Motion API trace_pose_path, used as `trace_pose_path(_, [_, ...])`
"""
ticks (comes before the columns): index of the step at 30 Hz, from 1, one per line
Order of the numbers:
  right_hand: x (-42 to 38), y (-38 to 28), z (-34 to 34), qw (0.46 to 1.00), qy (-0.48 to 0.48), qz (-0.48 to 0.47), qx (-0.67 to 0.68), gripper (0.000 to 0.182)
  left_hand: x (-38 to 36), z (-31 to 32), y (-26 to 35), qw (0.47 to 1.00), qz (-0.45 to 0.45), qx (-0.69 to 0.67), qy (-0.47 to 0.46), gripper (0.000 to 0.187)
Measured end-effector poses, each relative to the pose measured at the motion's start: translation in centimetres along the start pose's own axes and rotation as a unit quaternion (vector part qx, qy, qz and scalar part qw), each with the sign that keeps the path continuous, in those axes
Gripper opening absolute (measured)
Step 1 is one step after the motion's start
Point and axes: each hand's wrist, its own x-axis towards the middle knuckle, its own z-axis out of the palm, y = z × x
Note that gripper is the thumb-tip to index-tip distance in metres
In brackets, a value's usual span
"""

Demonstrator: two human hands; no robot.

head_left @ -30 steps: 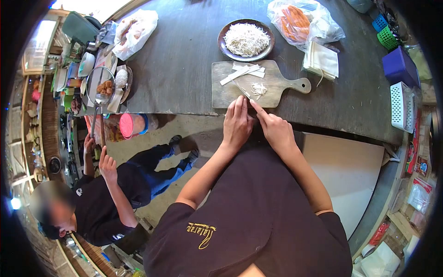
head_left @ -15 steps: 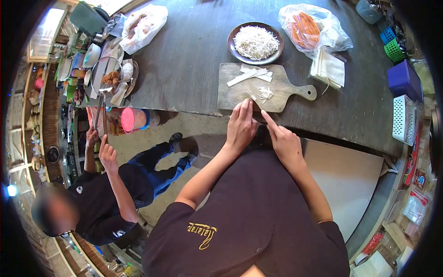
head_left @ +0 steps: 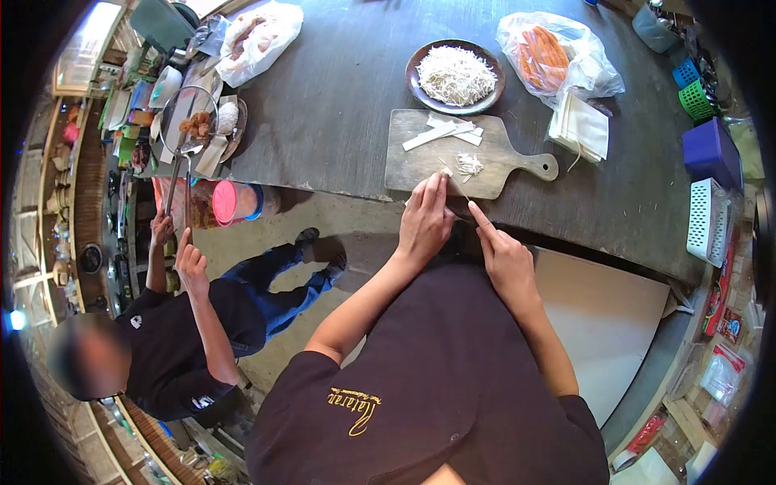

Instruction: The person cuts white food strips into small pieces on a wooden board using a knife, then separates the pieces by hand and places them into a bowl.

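"Pinched together, the left hand's fingertips seem to pin a short pale piece at the near edge of the wooden cutting board. What worries you there?"

"Fingertips beside steel. If they creep forward or the piece rolls, I'd expect a nick. Whether they're curled under, I can't tell."

"And the pale flat strips beyond that pinch?"

"They lie crossed on the board, loose. A sideways nudge could scatter them towards the bowl of what look like bean sprouts, farther out."

"Just right of the pinch?"

"A small heap of slivers, close to the thin knife. A wide swing might sweep some off the board."

"Then the right hand?"

"Closed round the knife's handle, mostly hidden, index finger stretched forward. Too much push with that finger could make the blade skid."

"Anything under both grips?"

"The board sits right by the edge of the table. Heavy pressure so near the rim might tip or slide it, and both hands would lose their footing together."
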Motion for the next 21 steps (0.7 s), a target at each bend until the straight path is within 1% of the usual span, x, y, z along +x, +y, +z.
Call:
trace_pose_path(6, [0.55, -0.62, 0.16, 1.0, -0.001, -0.007, -0.011, 0.055, -0.12, 0.08, 0.15, 1.0, -0.018, -0.017, -0.001, 0.067])
trace_pose_path(9, [0.92, -1.0, -0.05, 1.0, 0.007, -0.002, -0.026, 0.055, -0.24, 0.06, -0.23, 1.0, -0.007, -0.016, -0.008, 0.067])
trace_pose_path(12, [0.83, -0.16, 0.52, 1.0, 0.028, -0.009, -0.006, 0.055, -0.28, -0.03, -0.17, 1.0, -0.005, -0.015, -0.008, 0.067])
trace_pose_path(15, [0.48, -0.38, 0.08, 0.999, 0.0, 0.0, -0.033, 0.053, -0.37, 0.18, -0.12, 1.0, -0.012, -0.017, -0.007, 0.067])
trace_pose_path(18, [0.36, -0.54, -0.09, 0.999, 0.007, -0.006, -0.034, 0.053, -0.39, 0.11, -0.12, 0.999, -0.011, -0.037, 0.002, 0.062])
trace_pose_path(21, [0.1, -0.86, -0.26, 0.999, 0.005, -0.008, -0.043, 0.053, -0.29, -0.07, 0.06, 0.999, -0.015, -0.043, 0.004, 0.062])
